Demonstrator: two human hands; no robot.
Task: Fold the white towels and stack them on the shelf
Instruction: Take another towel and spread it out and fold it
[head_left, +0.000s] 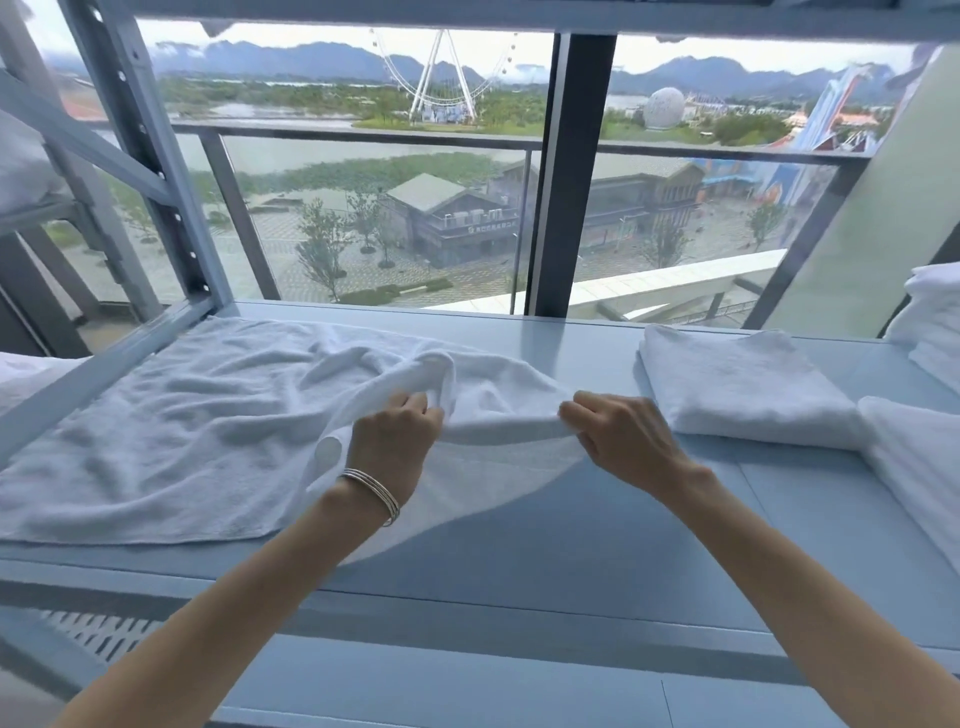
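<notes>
A white towel (171, 431) lies spread and rumpled over the left half of the pale blue shelf (571, 545). Its right edge is lifted off the shelf. My left hand (397, 434) pinches that raised edge, and my right hand (621, 431) pinches the same edge a little further right, with the cloth stretched between them. A folded white towel (737, 384) rests on the shelf to the right of my right hand. Another white towel (919, 467) lies at the right edge, partly cut off by the frame.
A grey metal upright (150, 171) of the shelf unit rises at the back left. More white linen (932, 322) is piled at the far right. A large window (395, 171) runs behind the shelf. An upper shelf (467, 13) crosses overhead.
</notes>
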